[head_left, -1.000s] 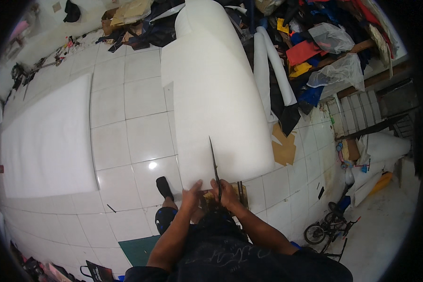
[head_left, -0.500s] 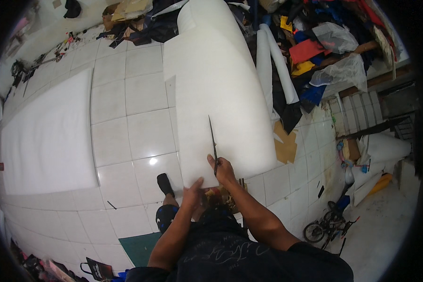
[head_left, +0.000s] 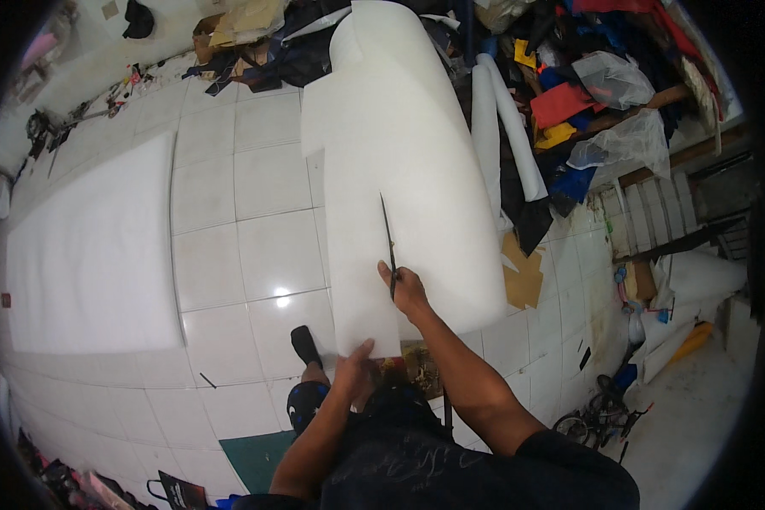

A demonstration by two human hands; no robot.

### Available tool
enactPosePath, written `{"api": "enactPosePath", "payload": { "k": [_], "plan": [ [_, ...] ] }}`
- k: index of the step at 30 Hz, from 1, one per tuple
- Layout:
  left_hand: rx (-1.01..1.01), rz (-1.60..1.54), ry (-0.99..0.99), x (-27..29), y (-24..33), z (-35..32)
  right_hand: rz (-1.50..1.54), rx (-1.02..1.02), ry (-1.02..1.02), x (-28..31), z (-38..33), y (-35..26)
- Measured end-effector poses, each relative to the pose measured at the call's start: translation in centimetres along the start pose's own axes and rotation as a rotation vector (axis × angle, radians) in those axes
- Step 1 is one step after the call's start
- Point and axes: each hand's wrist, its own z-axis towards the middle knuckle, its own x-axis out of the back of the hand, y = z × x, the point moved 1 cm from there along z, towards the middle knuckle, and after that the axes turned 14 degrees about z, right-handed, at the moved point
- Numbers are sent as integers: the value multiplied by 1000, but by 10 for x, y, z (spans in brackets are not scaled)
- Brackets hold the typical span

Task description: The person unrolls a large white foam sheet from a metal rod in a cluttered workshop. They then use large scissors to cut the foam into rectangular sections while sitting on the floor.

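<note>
A wide roll of soft white foam sheeting (head_left: 425, 170) stretches away from my body across the floor. My right hand (head_left: 410, 293) is closed round the handles of dark scissors (head_left: 388, 228), whose long blade points away from me over the white sheet. Behind the scissors a cut edge runs back toward me, setting off a narrow strip (head_left: 365, 314) on the left. The near end of that strip is pinched between the thumb and fingers of my left hand (head_left: 354, 367). The lower blade is hidden under the sheet.
A flat white sheet (head_left: 93, 263) lies on the tiled floor at left. Fabric scraps and plastic (head_left: 569, 102) pile up at far right, beside thin white rolls (head_left: 518, 132). Brown cardboard (head_left: 523, 272) lies right of the foam, a small bicycle (head_left: 599, 408) at lower right.
My right hand and the scissors have moved forward along the sheet, lengthening the cut. My left hand keeps hold of the strip's near end. The whole view has shifted slightly.
</note>
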Motion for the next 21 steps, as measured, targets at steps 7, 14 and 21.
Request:
{"api": "enactPosePath", "payload": {
  "k": [7,14,21],
  "plan": [
    [74,-31,-84,-2,6,-6,109,-61,39,1,59,-42],
    [-2,-35,-70,1,26,-7,5,6,87,-3,92,-53],
    [63,21,-13,3,34,-19,108,-29,62,-7,139,-105]
  ]
}}
